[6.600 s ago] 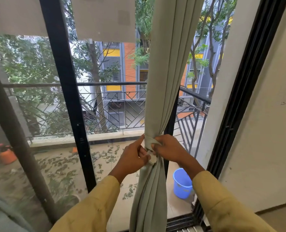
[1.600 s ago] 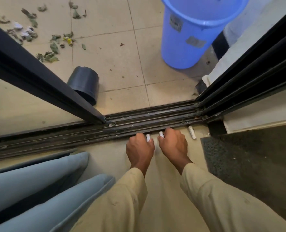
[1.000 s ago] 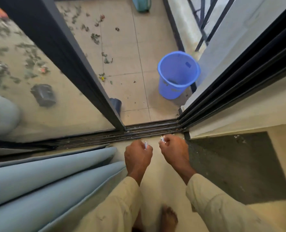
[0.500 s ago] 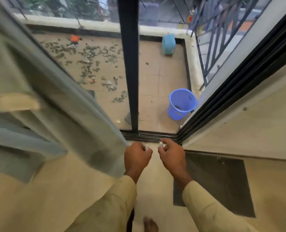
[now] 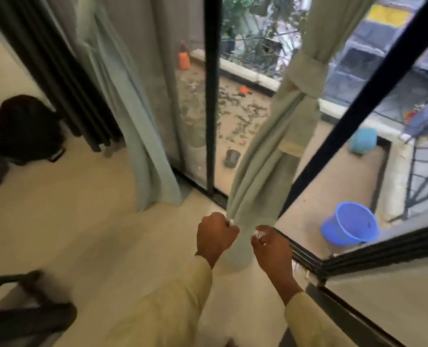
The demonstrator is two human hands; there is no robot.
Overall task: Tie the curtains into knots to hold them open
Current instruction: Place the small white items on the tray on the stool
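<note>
The pale green curtain (image 5: 263, 171) hangs in front of the glass door, gathered by a knot (image 5: 300, 88) high at the upper right. Its lower end drops between my two hands. A second, pale blue curtain (image 5: 132, 121) hangs loose to the left, unknotted. My left hand (image 5: 216, 237) is curled into a fist just left of the curtain's foot, and a small white piece (image 5: 231, 222) pokes out of it. My right hand (image 5: 270, 245) is just right of the curtain and pinches another small white piece (image 5: 257, 232) at its fingertips. Neither hand holds the curtain.
A black door frame post (image 5: 211, 96) stands between the two curtains. The sliding door track (image 5: 308, 259) runs under my right hand. Outside stand a blue bucket (image 5: 350, 224), a teal pot (image 5: 363, 141) and an orange can (image 5: 184, 60). A dark bag (image 5: 25, 128) lies at left.
The view has swung up and left from the door track to the curtains. Both hands keep their small white pieces and now flank the knotted curtain's lower end.
</note>
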